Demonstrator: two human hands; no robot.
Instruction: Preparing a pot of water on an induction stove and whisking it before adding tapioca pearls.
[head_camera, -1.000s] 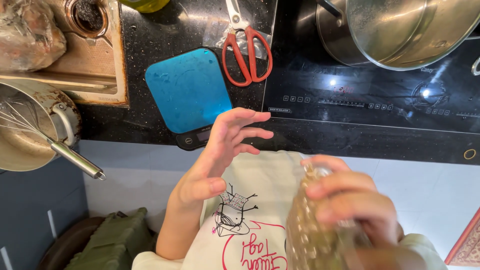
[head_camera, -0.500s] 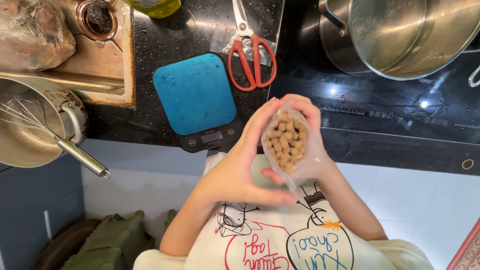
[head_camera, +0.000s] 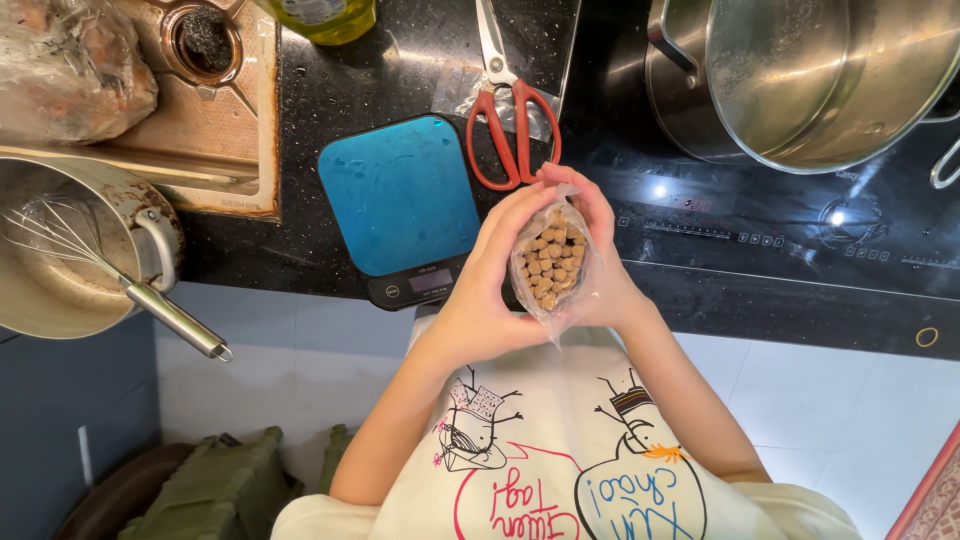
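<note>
Both of my hands cup a small clear plastic bag (head_camera: 549, 265) filled with round brown pellets, held upright over the front edge of the black counter. My left hand (head_camera: 492, 275) wraps the bag's left side, and my right hand (head_camera: 603, 258) wraps its right side, fingertips meeting at the bag's top. Just left of the hands lies a blue kitchen scale (head_camera: 400, 200) with a dark display strip. Red-handled scissors (head_camera: 510, 120) lie on the counter right behind the bag.
A large steel pot (head_camera: 800, 80) stands on the black induction hob (head_camera: 780, 220) at right. At left are a steel bowl (head_camera: 50, 270) holding a whisk (head_camera: 130, 285), a wooden board (head_camera: 200, 140) and a wrapped lump (head_camera: 60, 70). A yellow bottle (head_camera: 325, 15) stands at the back.
A second ago my left hand was open and empty while the right held the bag low at my chest. Both hands have since closed round the bag and lifted it to the counter edge.
</note>
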